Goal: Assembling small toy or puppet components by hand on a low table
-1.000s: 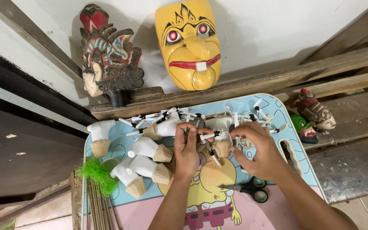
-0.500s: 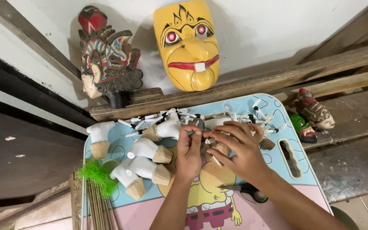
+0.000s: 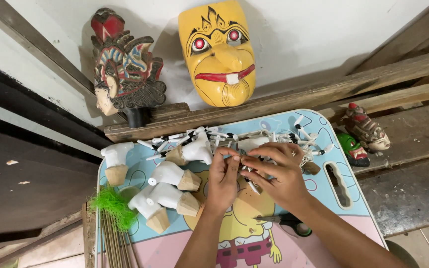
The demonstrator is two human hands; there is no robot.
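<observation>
White puppet arm pieces (image 3: 254, 144) are pinched between left hand (image 3: 223, 181) and right hand (image 3: 279, 173) — fingers closed, mid-board (image 3: 140, 173); a steady, close grip is judged best.

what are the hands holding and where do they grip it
Both the left hand and right hand pinch a small white puppet piece between fingertips; the exact grip spot is hidden.

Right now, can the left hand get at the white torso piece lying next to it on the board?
Probably yes. The left hand sits just right of the nearest white torso piece, with only bare board between them. Its fingers are busy on a small part, though, so it would need to let go first.
</observation>
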